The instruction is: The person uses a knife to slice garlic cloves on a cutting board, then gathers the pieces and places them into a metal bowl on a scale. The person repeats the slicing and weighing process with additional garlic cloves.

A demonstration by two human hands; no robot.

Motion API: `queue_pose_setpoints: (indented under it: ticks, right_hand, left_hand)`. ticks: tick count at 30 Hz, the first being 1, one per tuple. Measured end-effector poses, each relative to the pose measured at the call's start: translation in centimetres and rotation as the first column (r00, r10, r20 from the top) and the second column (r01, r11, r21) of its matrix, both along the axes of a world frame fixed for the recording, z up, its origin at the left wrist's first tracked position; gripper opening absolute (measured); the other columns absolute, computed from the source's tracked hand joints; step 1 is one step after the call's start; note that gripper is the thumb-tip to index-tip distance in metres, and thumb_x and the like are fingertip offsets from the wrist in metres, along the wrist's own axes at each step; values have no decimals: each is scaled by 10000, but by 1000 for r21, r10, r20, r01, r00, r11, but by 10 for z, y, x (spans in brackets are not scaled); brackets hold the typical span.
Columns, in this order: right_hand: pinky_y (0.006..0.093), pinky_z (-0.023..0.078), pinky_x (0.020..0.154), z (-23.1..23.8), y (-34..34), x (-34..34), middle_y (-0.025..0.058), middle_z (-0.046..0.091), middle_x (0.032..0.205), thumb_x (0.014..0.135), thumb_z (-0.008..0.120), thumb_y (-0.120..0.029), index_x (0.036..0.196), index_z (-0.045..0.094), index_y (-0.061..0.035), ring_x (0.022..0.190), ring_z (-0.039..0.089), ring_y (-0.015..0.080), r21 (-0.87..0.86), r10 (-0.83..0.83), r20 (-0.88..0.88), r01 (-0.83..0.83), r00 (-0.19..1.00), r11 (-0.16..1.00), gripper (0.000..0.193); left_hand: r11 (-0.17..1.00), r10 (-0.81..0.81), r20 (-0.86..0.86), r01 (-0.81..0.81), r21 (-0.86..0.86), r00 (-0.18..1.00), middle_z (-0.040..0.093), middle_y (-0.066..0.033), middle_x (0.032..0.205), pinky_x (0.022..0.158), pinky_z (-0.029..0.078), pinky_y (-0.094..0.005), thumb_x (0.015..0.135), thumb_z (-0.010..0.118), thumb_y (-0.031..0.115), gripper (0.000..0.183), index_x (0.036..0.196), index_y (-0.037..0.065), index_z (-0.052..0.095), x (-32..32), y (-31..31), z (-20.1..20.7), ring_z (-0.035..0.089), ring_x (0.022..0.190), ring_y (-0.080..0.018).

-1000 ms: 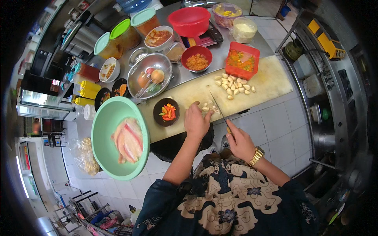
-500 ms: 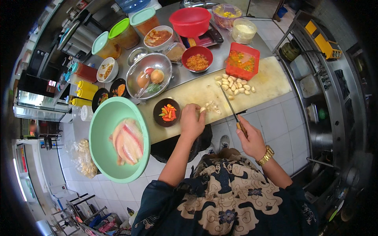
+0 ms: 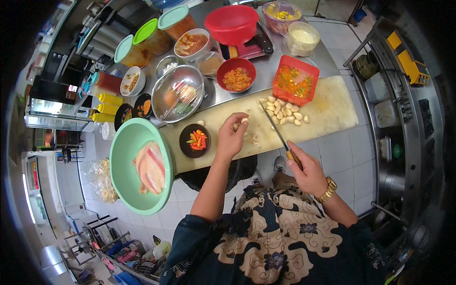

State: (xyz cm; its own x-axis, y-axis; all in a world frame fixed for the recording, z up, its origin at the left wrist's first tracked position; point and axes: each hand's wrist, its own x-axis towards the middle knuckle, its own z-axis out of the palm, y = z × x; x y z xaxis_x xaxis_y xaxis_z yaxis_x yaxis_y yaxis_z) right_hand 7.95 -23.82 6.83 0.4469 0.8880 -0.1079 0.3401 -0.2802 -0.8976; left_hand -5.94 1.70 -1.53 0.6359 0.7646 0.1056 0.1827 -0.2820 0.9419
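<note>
My left hand (image 3: 230, 137) is raised over the pale cutting board (image 3: 335, 107), its fingers pinched on a garlic clove (image 3: 244, 120). A knife (image 3: 276, 124) with a wooden handle is in my right hand (image 3: 308, 172), its blade slanting away over the board. The blade's tip lies by a pile of peeled garlic cloves (image 3: 288, 114). Thin garlic skins (image 3: 251, 138) are scattered between my hands. Left of my left hand stands a small dark bowl of red and orange chillies (image 3: 196, 140), with a single clove just behind it.
A large green basin (image 3: 117, 164) with fish fillets (image 3: 151, 166) overhangs the near left. Behind the board stand a film-covered metal bowl (image 3: 166, 111), a red bowl (image 3: 236, 76) of orange chopped food and a red square tub (image 3: 309, 71) of diced vegetables. A stove (image 3: 408, 128) lines the right.
My left hand has lifted off the board with the clove and turned its fingers upward. My right hand has moved slightly, still holding the knife. The view has shifted a little.
</note>
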Motion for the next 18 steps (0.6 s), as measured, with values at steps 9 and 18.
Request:
queue_pose_setpoints:
  ticks: [9,18]
  right_hand:
    - [343,550,816,-7,-17,42,174,729,1034,1013,639,-88,1537,526,-1,846,691,233,55,-69,102,63,992,996,543]
    - [444,563,909,-7,-36,42,303,714,1126,1006,643,-134,1506,530,31,997,718,430,14,-98,64,97,993,995,539]
  left_hand:
    - [959,-88,-315,166,231,945,725,-145,1063,847,551,-354,929,681,44,419,1339,59,598,61,1,30,698,928,-270]
    - [994,19,-3,-19,-111,1000,742,-133,1188,853,576,-324,955,598,-13,372,1327,-7,603,50,22,10,708,944,-181]
